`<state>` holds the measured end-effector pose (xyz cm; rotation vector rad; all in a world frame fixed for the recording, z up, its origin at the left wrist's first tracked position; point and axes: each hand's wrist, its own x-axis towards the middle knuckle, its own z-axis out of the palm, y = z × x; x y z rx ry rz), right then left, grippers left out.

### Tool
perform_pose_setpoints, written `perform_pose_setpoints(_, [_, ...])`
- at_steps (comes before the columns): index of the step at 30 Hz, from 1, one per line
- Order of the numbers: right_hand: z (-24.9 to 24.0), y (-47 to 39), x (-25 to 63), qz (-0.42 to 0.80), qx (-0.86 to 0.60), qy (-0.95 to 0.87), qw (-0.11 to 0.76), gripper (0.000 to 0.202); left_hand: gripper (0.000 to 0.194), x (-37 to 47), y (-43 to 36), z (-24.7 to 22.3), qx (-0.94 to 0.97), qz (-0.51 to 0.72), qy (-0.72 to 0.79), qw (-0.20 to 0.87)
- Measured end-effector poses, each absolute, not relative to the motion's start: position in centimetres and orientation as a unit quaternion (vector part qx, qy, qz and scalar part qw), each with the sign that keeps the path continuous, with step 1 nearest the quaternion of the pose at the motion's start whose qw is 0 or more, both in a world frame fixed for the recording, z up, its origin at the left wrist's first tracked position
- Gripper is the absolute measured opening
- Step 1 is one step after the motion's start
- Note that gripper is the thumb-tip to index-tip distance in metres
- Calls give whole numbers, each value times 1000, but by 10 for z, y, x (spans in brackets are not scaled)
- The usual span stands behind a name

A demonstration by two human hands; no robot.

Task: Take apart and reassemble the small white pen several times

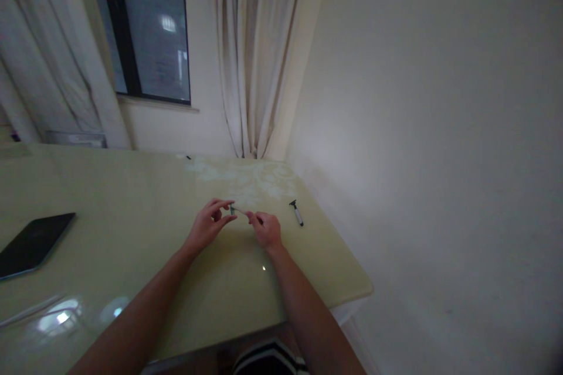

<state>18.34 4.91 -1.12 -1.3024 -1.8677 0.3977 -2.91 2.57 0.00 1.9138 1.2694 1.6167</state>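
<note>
My left hand (207, 224) pinches a small dark-green, flat piece (232, 210) upright between thumb and fingertips; it is too small to name. In my right hand (266, 229), fingers curled closed, is a thin pale stick (240, 211) that points left. Its tip meets or nearly meets the green piece; which of the two I cannot tell. Both hands are above the table, close together. To the right of them lies a razor (297, 212) with a dark head and a grey-white handle.
The glossy yellowish table (132, 199) has its right edge along a bare wall (431, 129). A dark flat tablet-like slab (35, 243) lies at the left. Near the back edge is a tiny black object (189, 157). Curtains (259, 58) hang beside a window (153, 23).
</note>
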Motion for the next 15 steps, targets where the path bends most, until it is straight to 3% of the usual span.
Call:
perform_pose_setpoints(7, [-11,49,182,148,-505,-752,397,71,42,-29,26,-1,672,564,450,166])
perform_pose_setpoints(11, [-12,51,183,127,-568,-711,395,72,41,-30,26,-1,666,574,448,159])
perform_pose_setpoints(15, [-10,51,184,148,-503,-755,394,70,42,-29,26,-2,665,573,449,168])
